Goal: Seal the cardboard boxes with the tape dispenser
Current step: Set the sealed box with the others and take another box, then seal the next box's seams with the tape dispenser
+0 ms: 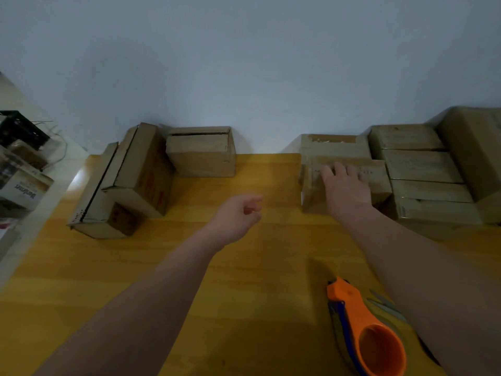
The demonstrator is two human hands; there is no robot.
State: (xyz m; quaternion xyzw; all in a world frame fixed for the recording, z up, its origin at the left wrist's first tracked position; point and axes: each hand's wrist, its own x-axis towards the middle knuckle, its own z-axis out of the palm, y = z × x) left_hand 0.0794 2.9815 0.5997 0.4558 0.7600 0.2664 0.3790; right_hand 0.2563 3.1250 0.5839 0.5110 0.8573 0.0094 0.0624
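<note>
On the yellow wooden table, my right hand lies with spread fingers on top of a small cardboard box at the right. My left hand hovers over the middle of the table, fingers loosely curled, holding nothing. The orange tape dispenser lies on the table near the front, just left of my right forearm, untouched. Two more cardboard boxes stand stacked at the left, and another box sits against the wall.
A stack of several flat cardboard boxes fills the right side, with a larger box behind it. Left of the table, a white surface holds a black crate, wires and a printed carton. A pale wall backs the table.
</note>
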